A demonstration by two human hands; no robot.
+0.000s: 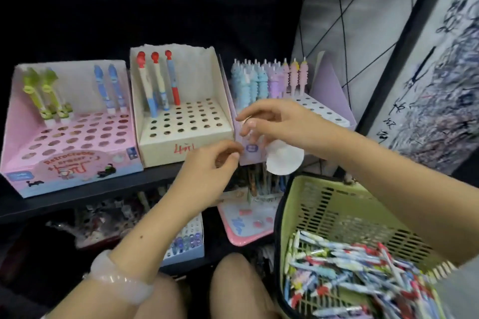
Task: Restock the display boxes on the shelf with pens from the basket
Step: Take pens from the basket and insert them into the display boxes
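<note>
On the shelf (pixel 85 193): three display boxes in a row. Left box (pixel 70 137): four pens at the back, two left, two right. Middle box (pixel 181 122), touching the left one: three pens (pixel 158 80) at back left. Right box (pixel 324 109): a full cluster of pens (pixel 269 77) along the back. In front of the right box: both hands, left hand (pixel 210 166) lower, right hand (pixel 274 122) above. Below right, before the shelf: basket (pixel 337 210), loose pens (pixel 357 274) heaped in its bottom. Under the shelf: more boxes.
</note>
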